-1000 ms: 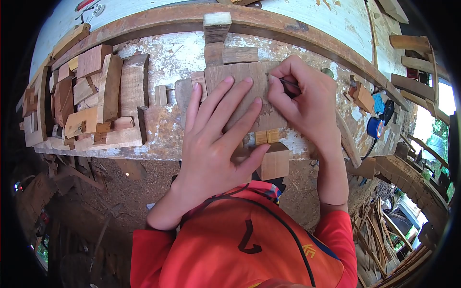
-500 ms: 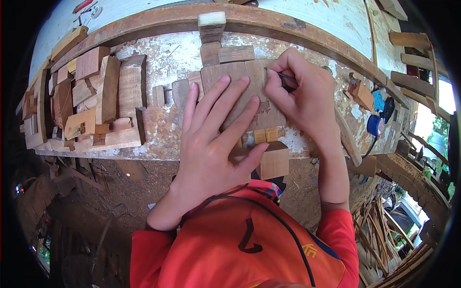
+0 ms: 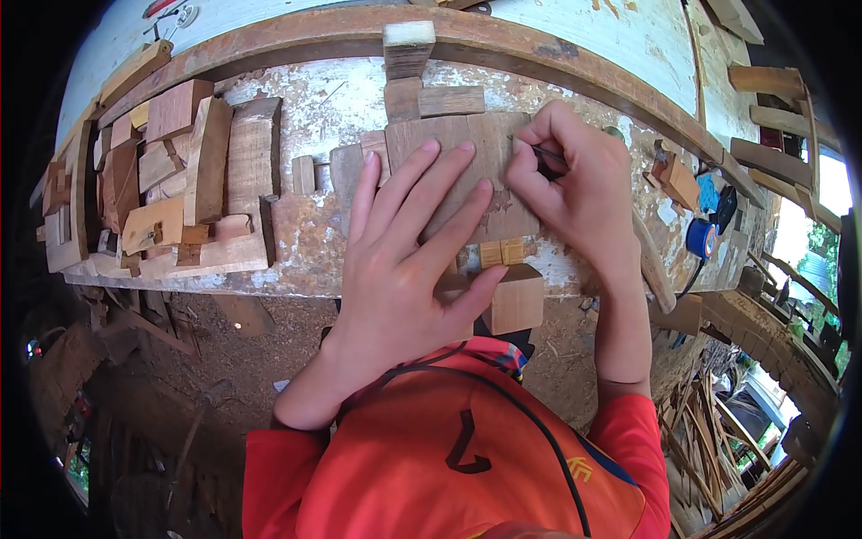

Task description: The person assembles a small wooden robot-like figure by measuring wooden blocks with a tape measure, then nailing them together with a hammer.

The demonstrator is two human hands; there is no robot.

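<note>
Wood fills most of the desk [image 3: 305,238], whose paint is worn and flaking. Left hand [image 3: 404,260] lies flat and spread on a flat wooden board [image 3: 489,157] at the middle of the desk, fingers released and pressing down, grasping nothing; its thumb reaches right toward a pale wooden block [image 3: 516,304] that hangs at the near edge. Right hand [image 3: 575,193] sits just right of it on the same board, its grip clenched around a thin dark pencil [image 3: 545,154], whose tip touches the board's far right part. Two small yellowish blocks [image 3: 500,252] lie just near the board, between the two hands. On the far side of the board stand a short block [image 3: 450,101] and a taller upright block [image 3: 407,49] against the raised rim. Stacked offcuts [image 3: 193,171] crowd the left end of the desk, well apart from the hands. Far right, a blue roll [image 3: 700,239] rests near the edge, beside a long wooden handle [image 3: 654,265].
</note>
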